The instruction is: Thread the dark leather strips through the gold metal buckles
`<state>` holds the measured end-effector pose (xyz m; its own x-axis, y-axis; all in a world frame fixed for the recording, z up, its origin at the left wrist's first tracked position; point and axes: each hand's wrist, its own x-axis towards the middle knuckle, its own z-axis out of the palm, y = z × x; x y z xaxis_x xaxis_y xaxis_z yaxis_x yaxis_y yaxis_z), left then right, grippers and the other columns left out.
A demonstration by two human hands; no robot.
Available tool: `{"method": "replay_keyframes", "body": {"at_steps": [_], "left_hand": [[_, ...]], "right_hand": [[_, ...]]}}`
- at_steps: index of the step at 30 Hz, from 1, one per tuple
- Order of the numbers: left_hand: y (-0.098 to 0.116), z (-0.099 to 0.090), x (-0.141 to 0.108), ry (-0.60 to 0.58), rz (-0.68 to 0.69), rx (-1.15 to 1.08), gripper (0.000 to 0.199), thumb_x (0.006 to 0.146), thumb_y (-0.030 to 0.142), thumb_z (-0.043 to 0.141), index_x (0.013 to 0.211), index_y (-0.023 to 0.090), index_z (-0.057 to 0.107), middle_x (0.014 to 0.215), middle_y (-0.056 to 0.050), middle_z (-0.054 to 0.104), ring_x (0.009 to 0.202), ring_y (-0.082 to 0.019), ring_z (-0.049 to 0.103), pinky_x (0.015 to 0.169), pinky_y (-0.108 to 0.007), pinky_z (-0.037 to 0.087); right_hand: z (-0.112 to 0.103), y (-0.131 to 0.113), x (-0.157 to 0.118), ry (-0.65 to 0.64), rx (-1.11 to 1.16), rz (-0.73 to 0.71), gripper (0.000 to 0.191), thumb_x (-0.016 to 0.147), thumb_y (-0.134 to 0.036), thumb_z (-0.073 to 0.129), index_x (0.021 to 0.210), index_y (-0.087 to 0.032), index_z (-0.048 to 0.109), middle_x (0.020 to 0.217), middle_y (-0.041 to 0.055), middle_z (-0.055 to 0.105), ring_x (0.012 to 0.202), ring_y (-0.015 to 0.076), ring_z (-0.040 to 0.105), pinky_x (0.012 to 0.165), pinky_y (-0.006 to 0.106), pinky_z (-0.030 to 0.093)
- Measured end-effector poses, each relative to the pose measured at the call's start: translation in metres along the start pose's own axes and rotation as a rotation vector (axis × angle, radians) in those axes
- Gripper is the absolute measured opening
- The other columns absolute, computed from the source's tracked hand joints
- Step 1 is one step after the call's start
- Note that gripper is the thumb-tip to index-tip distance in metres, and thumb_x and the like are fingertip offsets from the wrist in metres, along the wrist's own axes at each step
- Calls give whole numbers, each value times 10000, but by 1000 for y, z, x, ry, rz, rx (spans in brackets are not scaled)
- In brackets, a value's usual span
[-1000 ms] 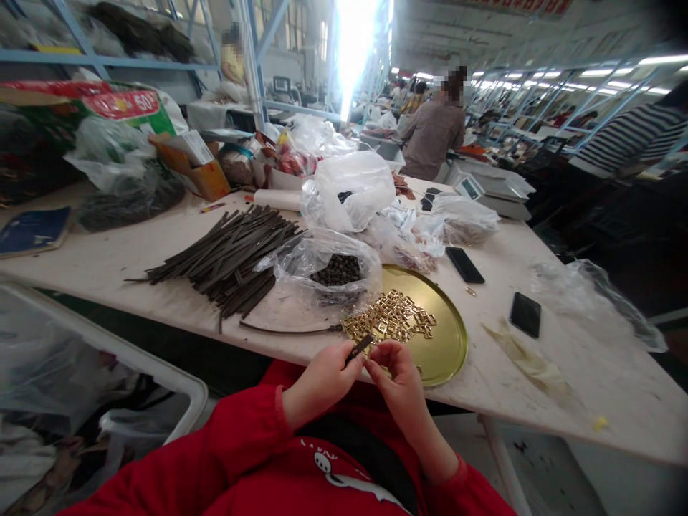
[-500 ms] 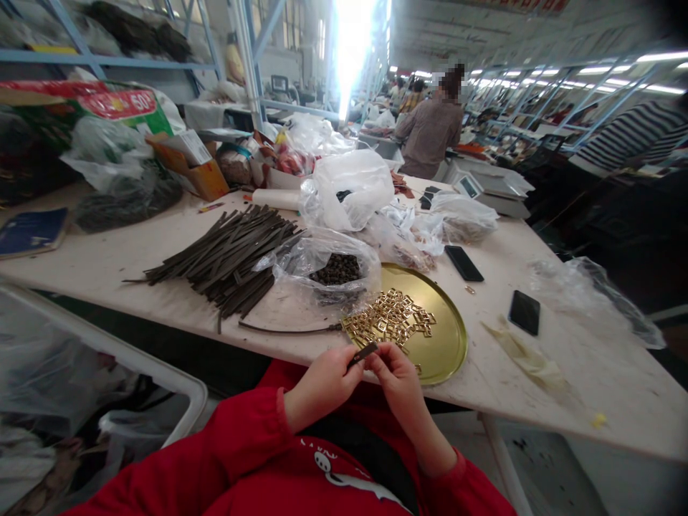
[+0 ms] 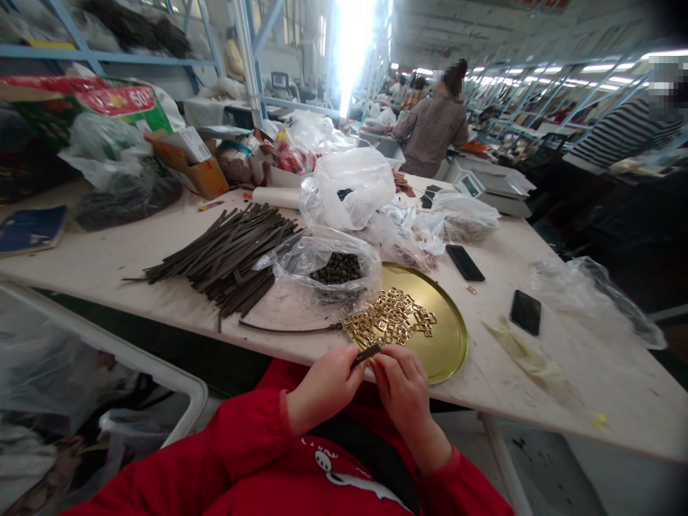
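Note:
My left hand (image 3: 329, 381) is closed around a dark brown strap (image 3: 368, 354), whose flat end sticks out past the thumb and tilts up to the right. The fingers of my right hand (image 3: 402, 383) are pinched together at that same end. Whether they also hold a small fitting is hidden. Just beyond both hands, gold rectangular buckles (image 3: 395, 315) are heaped on a round gold tray (image 3: 448, 326). To its left a clear plastic bag (image 3: 284, 269) holds small dark pieces (image 3: 338, 268). One strap with a dark loop (image 3: 290, 329) lies along the table's front edge.
A pile of dark straps (image 3: 226, 254) covers the table's left middle. Two phones (image 3: 465, 263) lie right of the tray, with a single loose buckle (image 3: 471, 289) between. Plastic bags (image 3: 347, 188) and a scale (image 3: 486, 188) stand behind. A white bin (image 3: 198, 394) is at lower left.
My right hand has turned slightly, its fingers now more curled over the strap's end. The strap end has shifted slightly to the right. My left hand keeps its hold.

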<state>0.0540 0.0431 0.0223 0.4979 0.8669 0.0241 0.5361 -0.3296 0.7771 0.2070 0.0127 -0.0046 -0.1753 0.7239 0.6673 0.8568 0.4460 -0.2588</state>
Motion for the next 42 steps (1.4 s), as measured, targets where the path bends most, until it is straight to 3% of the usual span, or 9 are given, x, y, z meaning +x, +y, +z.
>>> {"method": "replay_keyframes", "body": {"at_steps": [6, 12, 16, 23, 27, 35, 42], "left_hand": [[1, 4, 0, 11, 1, -8, 164, 862, 199, 397, 755, 175, 520, 748, -31, 604, 663, -156, 520, 592, -243, 348], [-2, 5, 1, -3, -55, -158, 168, 858, 215, 404, 755, 166, 526, 744, -23, 604, 661, -148, 523, 585, -230, 365], [-2, 2, 1, 28, -64, -70, 151, 850, 205, 414, 751, 173, 524, 736, -23, 601, 652, -149, 516, 584, -233, 353], [1, 2, -1, 16, -27, 24, 147, 848, 191, 411, 748, 177, 517, 726, -25, 596, 642, -154, 515, 572, -240, 337], [0, 3, -2, 15, 1, 79, 145, 838, 173, 415, 737, 175, 518, 744, -34, 602, 667, -164, 522, 592, -249, 346], [-3, 7, 1, -50, -39, -152, 167, 849, 209, 396, 752, 166, 525, 763, -31, 616, 677, -153, 524, 609, -238, 374], [1, 6, -1, -7, -42, -50, 132, 822, 173, 404, 724, 177, 492, 714, -22, 586, 637, -150, 503, 574, -240, 331]], "right_hand": [[4, -3, -1, 53, 30, 6, 120, 827, -144, 524, 895, -225, 582, 894, 65, 618, 893, 209, 552, 797, 382, 455], [5, 2, -3, 29, 50, -26, 114, 826, -174, 535, 882, -242, 607, 866, 48, 636, 868, 198, 575, 806, 380, 451], [1, 3, 0, -26, 8, -54, 134, 830, -167, 530, 910, -241, 607, 900, 55, 646, 906, 207, 570, 844, 400, 437], [0, 1, 1, -11, -17, -69, 133, 829, -131, 512, 903, -217, 581, 916, 71, 630, 931, 217, 548, 861, 412, 429], [2, -2, 1, 8, 16, 18, 111, 832, -139, 505, 881, -210, 576, 877, 68, 617, 861, 208, 551, 806, 397, 449], [-2, -1, 4, -13, 85, -104, 135, 820, -115, 523, 887, -218, 577, 883, 49, 629, 905, 196, 555, 856, 399, 430], [1, -1, 5, -40, 127, 97, 77, 845, -168, 502, 826, -205, 567, 898, 71, 610, 875, 205, 545, 795, 408, 455]]}}
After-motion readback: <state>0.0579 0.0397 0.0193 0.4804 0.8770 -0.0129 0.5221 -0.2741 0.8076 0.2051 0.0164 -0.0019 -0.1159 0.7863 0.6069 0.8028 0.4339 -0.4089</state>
